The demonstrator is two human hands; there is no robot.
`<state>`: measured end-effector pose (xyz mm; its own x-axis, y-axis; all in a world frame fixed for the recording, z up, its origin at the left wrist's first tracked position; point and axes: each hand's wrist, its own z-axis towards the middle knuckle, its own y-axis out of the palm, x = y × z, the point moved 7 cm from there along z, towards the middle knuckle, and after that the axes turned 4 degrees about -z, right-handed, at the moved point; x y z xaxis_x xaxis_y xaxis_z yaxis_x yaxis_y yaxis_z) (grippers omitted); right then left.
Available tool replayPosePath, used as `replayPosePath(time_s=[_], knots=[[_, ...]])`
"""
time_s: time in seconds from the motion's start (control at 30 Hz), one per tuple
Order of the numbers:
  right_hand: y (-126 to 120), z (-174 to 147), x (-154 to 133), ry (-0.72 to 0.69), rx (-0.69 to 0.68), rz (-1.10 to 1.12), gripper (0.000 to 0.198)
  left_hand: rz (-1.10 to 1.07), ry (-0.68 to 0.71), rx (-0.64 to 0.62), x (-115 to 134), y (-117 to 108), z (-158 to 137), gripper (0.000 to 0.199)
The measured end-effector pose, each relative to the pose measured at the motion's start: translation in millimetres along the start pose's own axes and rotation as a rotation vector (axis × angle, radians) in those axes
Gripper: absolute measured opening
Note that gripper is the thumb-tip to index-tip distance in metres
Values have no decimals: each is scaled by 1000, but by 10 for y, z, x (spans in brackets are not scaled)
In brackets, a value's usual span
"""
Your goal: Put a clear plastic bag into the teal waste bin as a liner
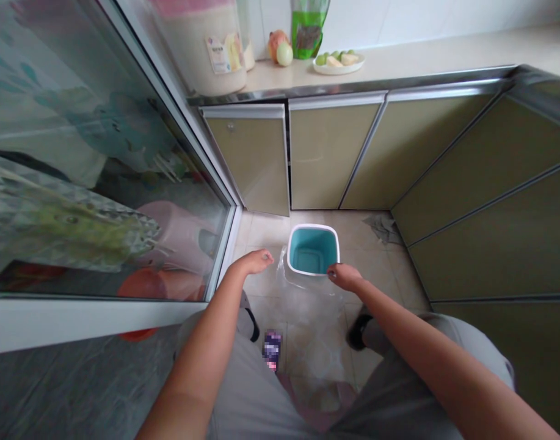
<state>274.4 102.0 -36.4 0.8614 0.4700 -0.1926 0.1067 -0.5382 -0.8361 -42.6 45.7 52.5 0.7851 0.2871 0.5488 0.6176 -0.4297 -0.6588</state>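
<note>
Both hands, left hand (256, 261) and right hand (344, 276), pinch a clear plastic bag (307, 318) at the teal square bin's (312, 249) 6 o'clock; the tub label (223, 54) on the worktop (399, 58) is unreadable.

left hand (256, 261) and right hand (342, 276) stretching a clear plastic bag (307, 305) beside a teal bin (312, 249), tiled floor (375, 263)

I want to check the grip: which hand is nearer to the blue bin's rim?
Right. The right hand is at the near right corner of the blue bin; the left hand is apart, left of it.

floor (261, 232): pale tiles | cabinets (325, 153): olive doors (metal-trimmed) | counter (444, 55): cream | glass door (101, 153): left
</note>
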Motion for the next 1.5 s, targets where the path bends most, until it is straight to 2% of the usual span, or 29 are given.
replayPosePath(time_s=[0.07, 0.23, 0.33, 0.43, 0.57, 0.73, 0.83, 0.93, 1.03, 1.13, 1.23, 1.37, 1.5], knots=[[71, 12, 44, -8, 21, -10, 32, 0, 11, -23, -1, 31, 34, 27], [175, 36, 100, 5, 21, -1, 35, -5, 8, 14, -3, 25, 125, 33], [114, 21, 67, -21, 28, -18, 35, 8, 21, 13, 6, 30, 166, 35], [-58, -20, 45, -43, 29, -28, 33, 30, 22, 8, 12, 28, 193, 38], [-497, -45, 84, -104, 51, 21, 28, 55, 8, -4, 33, 40, 226, 40], [-1342, 61, 239, -196, 155, 151, 21, 94, 11, -25, 97, 132, 267, 44], [-1780, 207, 357, -144, 199, 311, 22, 90, 17, -23, 121, 212, 302, 47], [-2012, 389, 477, -9, 226, 609, 20, 83, 29, -9, 140, 277, 343, 50], [-2086, 551, 609, 139, 333, 889, 24, 103, 30, 0, 166, 310, 375, 52], [-2042, 664, 762, 279, 459, 1045, 36, 93, 15, -7, 189, 322, 399, 55], [-1932, 746, 863, 365, 497, 1071, 46, 65, 14, -16, 208, 332, 425, 55], [-1820, 827, 873, 368, 458, 1037, 48, 54, 33, -35, 230, 368, 461, 54], [-1828, 853, 857, 352, 446, 1004, 51, 58, 36, -48, 215, 404, 491, 55]])
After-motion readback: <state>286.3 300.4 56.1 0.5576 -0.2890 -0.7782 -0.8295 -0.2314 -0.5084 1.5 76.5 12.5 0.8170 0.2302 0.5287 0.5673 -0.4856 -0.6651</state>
